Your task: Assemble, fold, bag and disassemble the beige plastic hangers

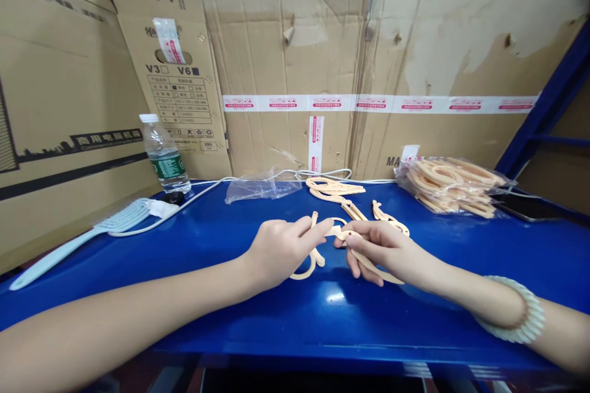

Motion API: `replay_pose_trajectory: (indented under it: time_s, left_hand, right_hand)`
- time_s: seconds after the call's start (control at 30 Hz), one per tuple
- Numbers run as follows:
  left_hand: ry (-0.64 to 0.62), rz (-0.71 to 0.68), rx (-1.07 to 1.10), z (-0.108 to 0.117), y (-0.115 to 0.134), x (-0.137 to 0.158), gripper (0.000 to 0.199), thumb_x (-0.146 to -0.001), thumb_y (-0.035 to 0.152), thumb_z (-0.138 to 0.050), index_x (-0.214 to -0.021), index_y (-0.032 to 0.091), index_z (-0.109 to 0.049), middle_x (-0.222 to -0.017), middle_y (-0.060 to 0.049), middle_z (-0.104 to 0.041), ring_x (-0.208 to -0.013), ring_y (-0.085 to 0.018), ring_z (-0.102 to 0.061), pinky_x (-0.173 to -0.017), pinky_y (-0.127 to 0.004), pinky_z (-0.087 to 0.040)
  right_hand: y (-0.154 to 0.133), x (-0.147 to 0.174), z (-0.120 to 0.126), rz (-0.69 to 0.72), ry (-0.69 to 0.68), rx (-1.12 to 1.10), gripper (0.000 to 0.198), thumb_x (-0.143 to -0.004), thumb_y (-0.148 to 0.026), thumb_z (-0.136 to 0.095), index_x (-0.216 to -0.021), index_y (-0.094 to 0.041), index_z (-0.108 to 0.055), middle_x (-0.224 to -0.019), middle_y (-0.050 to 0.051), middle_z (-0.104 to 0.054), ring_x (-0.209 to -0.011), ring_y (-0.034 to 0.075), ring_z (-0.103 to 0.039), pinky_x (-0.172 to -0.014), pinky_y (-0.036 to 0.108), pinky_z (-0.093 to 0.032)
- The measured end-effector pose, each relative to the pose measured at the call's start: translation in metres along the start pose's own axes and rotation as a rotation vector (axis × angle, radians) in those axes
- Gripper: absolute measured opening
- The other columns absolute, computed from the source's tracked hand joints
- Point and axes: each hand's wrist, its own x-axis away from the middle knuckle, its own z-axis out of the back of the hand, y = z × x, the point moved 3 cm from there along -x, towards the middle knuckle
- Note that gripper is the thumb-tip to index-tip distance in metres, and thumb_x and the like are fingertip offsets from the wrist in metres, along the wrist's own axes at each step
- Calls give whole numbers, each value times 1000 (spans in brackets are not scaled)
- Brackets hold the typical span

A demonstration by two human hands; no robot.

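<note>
Over the blue table, my right hand (382, 249) is closed around a beige curved piece, which looks like a folding hanger part (375, 267). Its flat arm points toward the table's front edge. From the other side, my left hand (286, 252) pinches the narrow end of the held part between thumb and fingers. Below and behind the left fingers lies a beige hook-shaped piece (304, 274), partly covered by that hand. Beyond my hands are more loose beige parts (334, 187), and another curved part (389, 219) rests past my right hand.
At the back right sit a clear bag of beige parts (449, 184) and a dark phone-like slab (530, 207). Crumpled clear plastic (262, 189) lies at the back. On the left are a water bottle (165, 156), a light blue brush (87, 236) and a white cable (203, 193). Cardboard (286, 61) walls the table.
</note>
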Motion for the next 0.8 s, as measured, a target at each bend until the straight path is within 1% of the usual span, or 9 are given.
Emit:
replay_pose_trajectory:
  time_s: [0.07, 0.13, 0.23, 0.3, 0.47, 0.57, 0.7, 0.73, 0.8]
  left_hand:
    - [13, -101, -93, 2, 1, -2, 30, -99, 20, -37, -116, 15, -62, -69, -2, -66, -46, -12, -58, -41, -24, -33]
    - [14, -157, -127, 4, 2, -4, 31, -97, 17, -37, -112, 12, -63, -63, -2, -63, -45, -12, -58, -40, -24, -33]
    - [15, -188, -133, 8, 5, -7, 29, -97, 23, -39, -103, 12, -65, -58, -1, -59, -42, -13, -56, -37, -24, -31]
    - [18, -189, -124, 9, 6, -7, 28, -97, 24, -40, -97, 12, -65, -56, -1, -58, -39, -14, -54, -35, -26, -29]
    - [20, -186, -118, 9, 6, -7, 23, -95, 24, -45, -98, 12, -64, -55, 1, -57, -38, -15, -53, -33, -27, -30]
    - [38, -183, -150, 12, 7, -8, 20, -94, 20, -46, -99, 12, -63, -53, 2, -56, -37, -15, -52, -33, -26, -29]
    - [37, -163, -151, 15, 8, -9, 21, -96, 18, -42, -100, 12, -62, -53, 2, -57, -37, -14, -52, -34, -24, -28]
    - [23, -152, -131, 15, 7, -9, 22, -97, 20, -41, -100, 12, -62, -54, 1, -58, -37, -14, -53, -34, -24, -28]
    - [-47, -84, -24, 13, 6, -10, 26, -100, 24, -37, -98, 13, -61, -55, 0, -61, -40, -13, -55, -36, -22, -29]
  right_hand:
    - [-1, 1, -1, -27, -27, -16, 45, -88, -58, -56, -94, -14, -55, -62, 2, -64, -35, 7, -45, -37, 18, -31]
    - [-2, 1, -3, -54, -52, -34, 47, -87, -59, -57, -92, -13, -57, -59, 1, -64, -33, 7, -45, -35, 17, -30]
    - [-1, 0, -5, -78, -44, -9, 45, -87, -59, -56, -87, -14, -58, -52, 0, -61, -30, 8, -45, -31, 17, -28]
    - [0, 1, -6, -66, -1, 58, 43, -88, -57, -55, -80, -15, -57, -50, -1, -60, -29, 8, -44, -30, 17, -28]
    - [-3, 5, -8, 31, 105, 251, 43, -92, -51, -54, -65, -17, -50, -49, -2, -57, -30, 6, -45, -32, 16, -31]
    - [-6, 8, -8, 92, 126, 312, 41, -94, -49, -52, -67, -18, -50, -52, -3, -57, -31, 6, -46, -33, 17, -32]
    - [-8, 10, -8, 143, 153, 400, 36, -97, -46, -48, -77, -17, -57, -53, -3, -57, -32, 7, -46, -35, 18, -34]
    - [-9, 11, -8, 168, 163, 435, 35, -98, -44, -46, -78, -17, -57, -52, -3, -56, -33, 7, -46, -36, 18, -34]
    - [-11, 11, -9, 272, 187, 549, 35, -98, -40, -46, -74, -17, -56, -52, -3, -53, -36, 8, -46, -39, 20, -34]
